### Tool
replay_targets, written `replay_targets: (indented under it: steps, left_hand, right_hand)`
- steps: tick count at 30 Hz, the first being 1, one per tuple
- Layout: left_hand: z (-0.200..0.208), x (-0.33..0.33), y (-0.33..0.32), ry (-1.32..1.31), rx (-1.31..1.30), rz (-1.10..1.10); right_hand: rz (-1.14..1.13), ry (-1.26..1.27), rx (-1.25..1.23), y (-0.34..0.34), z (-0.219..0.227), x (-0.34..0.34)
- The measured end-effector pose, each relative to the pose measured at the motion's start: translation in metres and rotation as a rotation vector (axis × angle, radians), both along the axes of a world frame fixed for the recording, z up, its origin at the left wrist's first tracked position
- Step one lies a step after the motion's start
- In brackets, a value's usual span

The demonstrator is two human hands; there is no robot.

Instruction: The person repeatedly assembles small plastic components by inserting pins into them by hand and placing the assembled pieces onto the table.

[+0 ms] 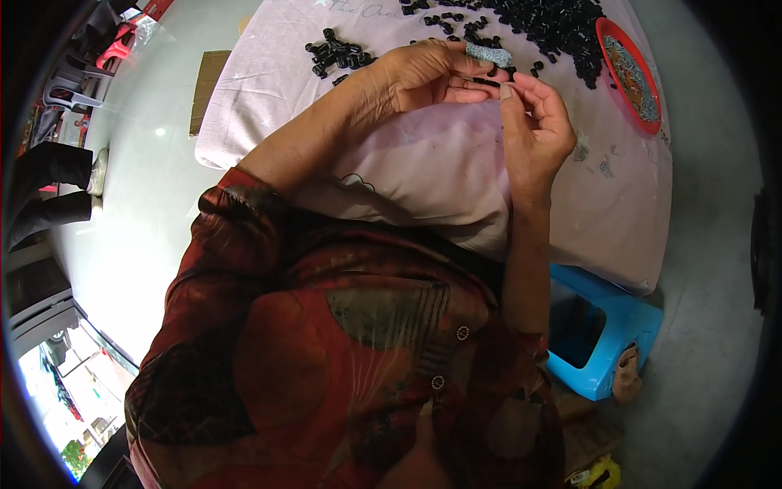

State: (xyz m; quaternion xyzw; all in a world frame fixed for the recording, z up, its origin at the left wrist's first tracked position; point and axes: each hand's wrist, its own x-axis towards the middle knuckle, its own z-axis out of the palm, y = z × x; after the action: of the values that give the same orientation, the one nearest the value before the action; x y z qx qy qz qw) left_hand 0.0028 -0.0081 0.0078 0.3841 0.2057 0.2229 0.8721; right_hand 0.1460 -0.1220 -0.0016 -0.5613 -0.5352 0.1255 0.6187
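The left hand [428,75] has its fingers [472,81] curled shut around a small black piece [487,82], with a grey wrapped thumb [489,55] pressing from above. The right hand [533,122] meets it fingertip to fingertip, its fingers pinched at the same piece; whether it holds a second part of its own is too small to tell. Both hands hover just above the desk [423,171], which is covered by a pale pink cloth.

Beyond the fingers lies a big pile of black pieces [554,28], and a smaller heap [336,54] sits to the left. A red dish [648,122] of metal bits rests at the right edge.

The piece is tiny and held only at the tips, so a slip could likely drop it onto the cloth or off the desk towards the blue stool [599,326]. The dish sits close to the edge, and a nudge from the right forearm might tip it.
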Motion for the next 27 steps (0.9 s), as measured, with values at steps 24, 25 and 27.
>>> replay_targets:
  steps: [24, 25, 27]
  left_hand:
    - [-0.008, 0.017, -0.02, -0.177, -0.307, 0.057]
    - [-0.009, 0.017, -0.021, -0.169, -0.29, 0.074]
    - [-0.009, 0.019, -0.022, -0.16, -0.272, 0.089]
  right_hand:
    - [-0.086, -0.102, 0.175, 0.004, -0.002, -0.003]
    - [-0.086, -0.101, 0.175, 0.004, -0.002, -0.003]
    - [-0.122, -0.157, 0.194, 0.003, -0.002, -0.002]
